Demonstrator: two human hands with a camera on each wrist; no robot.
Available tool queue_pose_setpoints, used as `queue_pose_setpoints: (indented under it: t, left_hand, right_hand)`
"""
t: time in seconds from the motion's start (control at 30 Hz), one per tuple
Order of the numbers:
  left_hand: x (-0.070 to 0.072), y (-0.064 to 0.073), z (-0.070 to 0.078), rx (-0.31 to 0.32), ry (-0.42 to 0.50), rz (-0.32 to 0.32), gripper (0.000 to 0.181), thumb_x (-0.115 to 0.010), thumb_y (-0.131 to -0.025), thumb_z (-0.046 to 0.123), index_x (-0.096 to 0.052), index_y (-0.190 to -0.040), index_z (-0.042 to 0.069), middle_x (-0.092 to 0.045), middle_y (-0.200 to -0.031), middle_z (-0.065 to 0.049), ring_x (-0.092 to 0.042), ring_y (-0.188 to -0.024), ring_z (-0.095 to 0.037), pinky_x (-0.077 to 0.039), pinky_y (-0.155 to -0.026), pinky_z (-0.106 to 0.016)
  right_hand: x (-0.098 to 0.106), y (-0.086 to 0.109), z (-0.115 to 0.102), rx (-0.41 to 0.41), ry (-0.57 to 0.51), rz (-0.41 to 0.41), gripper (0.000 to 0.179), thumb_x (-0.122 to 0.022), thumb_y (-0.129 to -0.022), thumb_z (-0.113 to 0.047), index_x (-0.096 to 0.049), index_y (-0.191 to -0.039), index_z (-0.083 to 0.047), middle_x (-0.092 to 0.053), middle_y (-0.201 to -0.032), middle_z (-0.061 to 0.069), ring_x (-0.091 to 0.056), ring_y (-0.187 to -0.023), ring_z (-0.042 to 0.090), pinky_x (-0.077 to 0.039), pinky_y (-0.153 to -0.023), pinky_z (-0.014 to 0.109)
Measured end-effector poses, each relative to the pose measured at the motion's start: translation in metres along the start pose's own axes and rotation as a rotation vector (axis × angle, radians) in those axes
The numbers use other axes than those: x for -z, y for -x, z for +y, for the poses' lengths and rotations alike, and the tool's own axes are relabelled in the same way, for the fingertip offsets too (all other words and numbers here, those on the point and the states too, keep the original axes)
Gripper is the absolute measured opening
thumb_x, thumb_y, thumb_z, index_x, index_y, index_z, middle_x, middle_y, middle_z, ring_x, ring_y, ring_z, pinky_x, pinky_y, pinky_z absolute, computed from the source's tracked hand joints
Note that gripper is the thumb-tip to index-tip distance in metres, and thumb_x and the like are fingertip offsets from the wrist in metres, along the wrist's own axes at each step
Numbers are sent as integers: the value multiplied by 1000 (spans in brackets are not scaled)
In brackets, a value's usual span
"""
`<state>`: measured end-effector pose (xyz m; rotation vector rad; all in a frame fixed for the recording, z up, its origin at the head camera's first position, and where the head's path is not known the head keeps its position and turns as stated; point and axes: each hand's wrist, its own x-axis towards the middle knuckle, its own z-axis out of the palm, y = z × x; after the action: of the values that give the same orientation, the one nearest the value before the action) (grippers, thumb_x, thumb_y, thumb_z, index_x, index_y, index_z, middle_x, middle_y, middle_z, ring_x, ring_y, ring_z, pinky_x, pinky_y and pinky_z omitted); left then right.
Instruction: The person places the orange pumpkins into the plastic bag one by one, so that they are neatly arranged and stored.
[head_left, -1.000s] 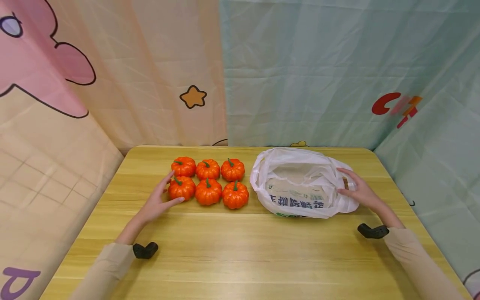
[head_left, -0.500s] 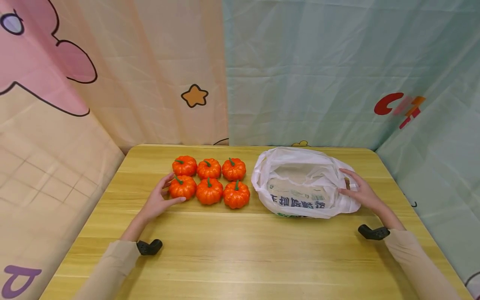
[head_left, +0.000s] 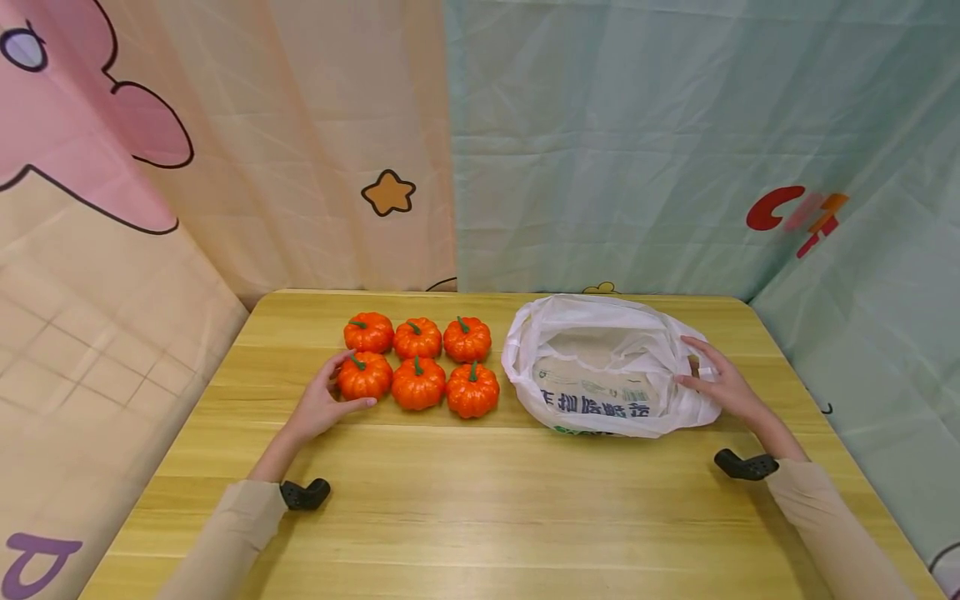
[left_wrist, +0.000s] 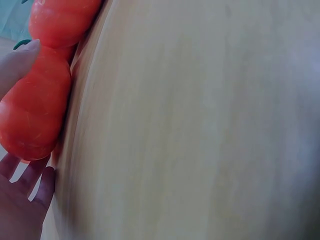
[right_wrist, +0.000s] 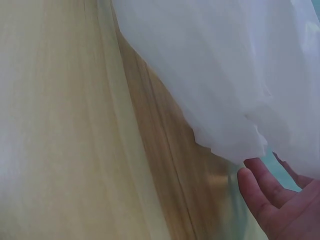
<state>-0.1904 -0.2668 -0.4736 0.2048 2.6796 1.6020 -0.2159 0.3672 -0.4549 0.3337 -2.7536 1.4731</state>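
In the head view, several small orange pumpkins with green stems stand in two rows. My left hand (head_left: 322, 406) is around the left side of the front-left pumpkin (head_left: 363, 376), its thumb in front and its fingers along the far left side. The left wrist view puts the thumb over that pumpkin (left_wrist: 37, 107) and the fingertips against its edge; no firm grip shows. A white plastic bag (head_left: 686, 410) lies with its mouth spread, printed writing visible inside. At the bag's right side, my right hand (head_left: 729, 389) has its fingers loosely apart, touching or almost touching the plastic.
Behind the front row are the back pumpkins (head_left: 417, 338). Everything rests on a wooden table (head_left: 495, 508), with patterned cloth (head_left: 585, 167) hanging close behind and at both sides. A black wrist device (head_left: 305, 495) sits on each forearm.
My left hand has shifted slightly right and drawn in closer around the front-left pumpkin. The right hand, the bag and the pumpkins have stayed in place.
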Motion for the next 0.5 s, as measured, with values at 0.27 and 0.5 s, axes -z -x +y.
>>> queue_pose_setpoints:
  t: [0.27,0.5]
  left_hand:
    - [0,-1,-1,18,-18,9,87,-78,-80,20,-28,-149,7,-34,-147,-23,-42,-125,-42,-35,-104,-56]
    - [-1,-3,-3,23,-26,18,87,-79,-79,21,-28,-149,9,-39,-143,-22,-46,-120,-39,-38,-101,-52]
  right_hand:
    - [1,0,1,-29,-9,2,71,-64,-91,-11,-24,-150,-3,-14,-154,32,-6,-140,53,-4,-106,75]
    - [2,0,2,-54,-15,-1,71,-63,-92,-12,-23,-150,-4,-12,-155,31,-4,-141,53,-4,-106,75]
